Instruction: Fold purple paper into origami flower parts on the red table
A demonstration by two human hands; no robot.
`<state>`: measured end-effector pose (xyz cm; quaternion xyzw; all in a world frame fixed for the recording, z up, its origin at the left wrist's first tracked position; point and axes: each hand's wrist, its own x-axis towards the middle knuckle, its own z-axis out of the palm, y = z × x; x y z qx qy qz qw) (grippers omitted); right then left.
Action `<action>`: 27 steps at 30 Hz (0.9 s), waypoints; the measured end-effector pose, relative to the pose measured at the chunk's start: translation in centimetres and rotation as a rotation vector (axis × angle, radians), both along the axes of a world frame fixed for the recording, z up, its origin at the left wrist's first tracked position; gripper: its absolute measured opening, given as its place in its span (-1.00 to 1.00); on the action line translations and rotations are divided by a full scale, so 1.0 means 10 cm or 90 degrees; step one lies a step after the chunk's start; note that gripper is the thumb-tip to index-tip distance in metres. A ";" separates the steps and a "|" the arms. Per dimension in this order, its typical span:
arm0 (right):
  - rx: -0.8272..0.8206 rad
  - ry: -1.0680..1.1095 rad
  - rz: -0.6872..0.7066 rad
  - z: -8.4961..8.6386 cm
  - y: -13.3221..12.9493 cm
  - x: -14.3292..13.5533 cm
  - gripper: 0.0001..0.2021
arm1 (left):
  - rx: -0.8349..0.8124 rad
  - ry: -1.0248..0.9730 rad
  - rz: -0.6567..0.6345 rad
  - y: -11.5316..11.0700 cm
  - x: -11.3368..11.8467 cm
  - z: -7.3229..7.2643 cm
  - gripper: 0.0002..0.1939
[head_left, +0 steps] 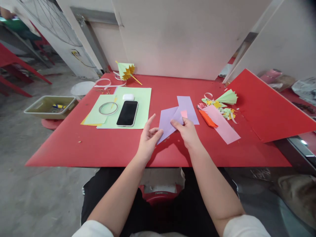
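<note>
Just above the table's near side, a piece of purple paper [168, 119] is held tilted between my two hands. My left hand [148, 138] grips its lower left edge with the thumb on top, its index finger stretched out. Thumb and fingers of my right hand [185, 131] pinch the right end. A small pink paper piece [184, 114] shows at the right fingertips; whether it is held or lies beneath cannot be told. Behind the held sheet, another purple paper [189, 104] lies on the table, partly covered.
Left on the red table [98, 148] are green sheets [144, 98], a tape roll [108, 108], a phone [127, 113], a white case [128, 97] and a paper umbrella [126, 70]. Right are an orange cutter [207, 118], pink paper [225, 128], scraps and a raised red board [266, 105].
</note>
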<state>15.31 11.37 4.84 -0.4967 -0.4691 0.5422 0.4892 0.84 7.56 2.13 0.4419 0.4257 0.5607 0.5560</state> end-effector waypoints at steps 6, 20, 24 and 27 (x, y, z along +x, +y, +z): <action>0.018 -0.038 -0.005 0.00 -0.01 -0.01 -0.79 | -0.010 -0.092 -0.013 0.02 0.02 0.00 -0.42; -0.031 0.007 0.033 -0.06 0.00 -0.03 -0.70 | -0.048 0.074 -0.043 -0.01 -0.01 0.01 -0.74; 0.012 0.011 0.043 -0.04 0.01 0.02 -0.73 | -0.023 0.091 -0.038 0.01 -0.03 0.01 -0.71; 0.088 -0.007 0.083 -0.02 0.02 0.07 -0.55 | -0.007 0.093 -0.010 0.02 -0.05 0.01 -0.67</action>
